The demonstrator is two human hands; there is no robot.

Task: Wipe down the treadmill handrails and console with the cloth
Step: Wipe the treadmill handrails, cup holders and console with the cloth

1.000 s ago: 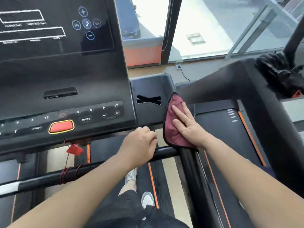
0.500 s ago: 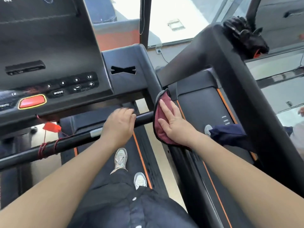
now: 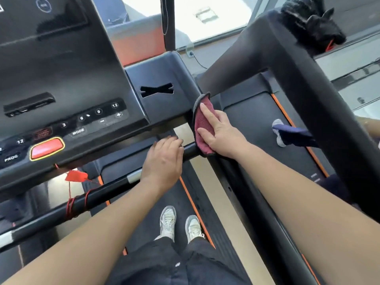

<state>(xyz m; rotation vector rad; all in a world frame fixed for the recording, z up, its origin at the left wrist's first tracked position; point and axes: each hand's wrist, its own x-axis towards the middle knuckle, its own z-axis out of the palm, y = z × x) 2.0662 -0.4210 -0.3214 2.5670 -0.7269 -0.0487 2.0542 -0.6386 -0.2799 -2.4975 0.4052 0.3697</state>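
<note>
creeping up toward the console (image 3: 67, 64), the right grip (image 3: 221, 133) is pressing the cloth (image 3: 202, 128) flat-fingered — the handrail (image 3: 242, 202) is running back beneath its forearm.

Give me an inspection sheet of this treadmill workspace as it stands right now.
Surface: black treadmill belt, the person's two pale shoes on it.
Job's things: red cloth pressed against the right handrail beside the console.
Clutter: black glove-like bundle on the neighbouring machine's frame.
Grips: right hand flat on the cloth; left hand rests on the front crossbar.
Cables: red cord wound round the crossbar, red tag hanging; black lead from a wall socket.
Surroundings: window ahead; another person's foot on the next belt.
</note>
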